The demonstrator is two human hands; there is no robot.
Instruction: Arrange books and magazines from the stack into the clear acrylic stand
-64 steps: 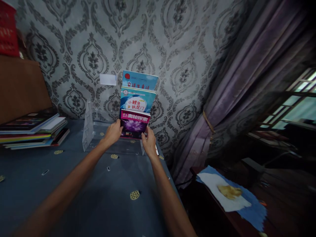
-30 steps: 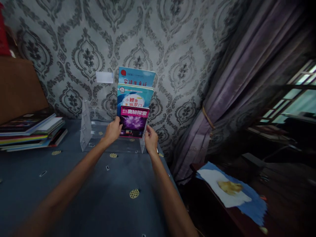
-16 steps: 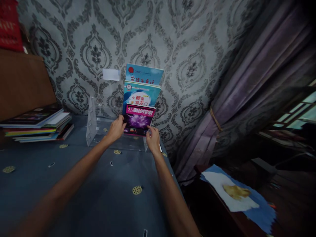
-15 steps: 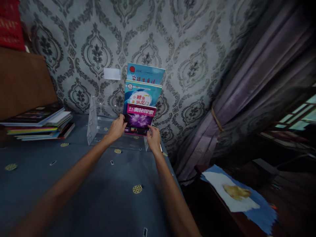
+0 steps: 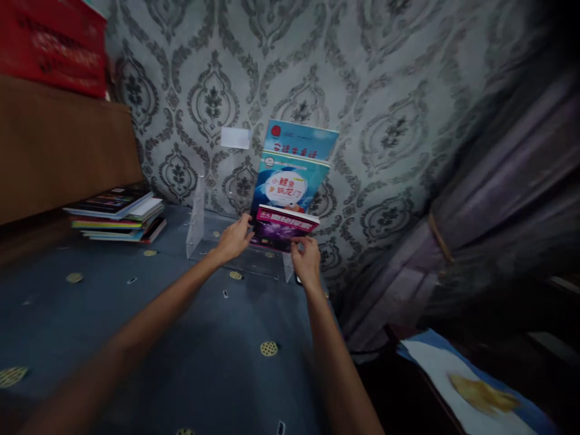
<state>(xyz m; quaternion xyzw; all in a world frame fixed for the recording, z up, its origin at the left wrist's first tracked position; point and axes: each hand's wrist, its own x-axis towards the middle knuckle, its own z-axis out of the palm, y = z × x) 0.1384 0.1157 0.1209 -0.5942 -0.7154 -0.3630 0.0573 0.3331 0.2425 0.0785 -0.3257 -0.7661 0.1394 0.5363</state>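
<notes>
A purple and magenta book [image 5: 281,228] stands in the front of a clear tiered rack [image 5: 196,226], its top tipped toward me. My left hand [image 5: 235,237] grips its left edge. At its lower right, my right hand [image 5: 306,260] holds the book with thumb and fingers pressed together. Behind it a blue book with a white circle [image 5: 290,181] leans upright, and another light blue book [image 5: 301,139] rises at the back. The left part of the rack shows no books.
A stack of books [image 5: 118,216] lies at the left on the blue tablecloth [image 5: 181,338], beside a brown box [image 5: 67,145] with a red bag [image 5: 57,45] on top. The patterned wall is behind the rack; a tied curtain [image 5: 389,302] hangs at the right.
The view has swung left, so everything sits further right. The top of the purple book has tilted toward me and down, showing more of the blue book behind. Both hands stay on it.
</notes>
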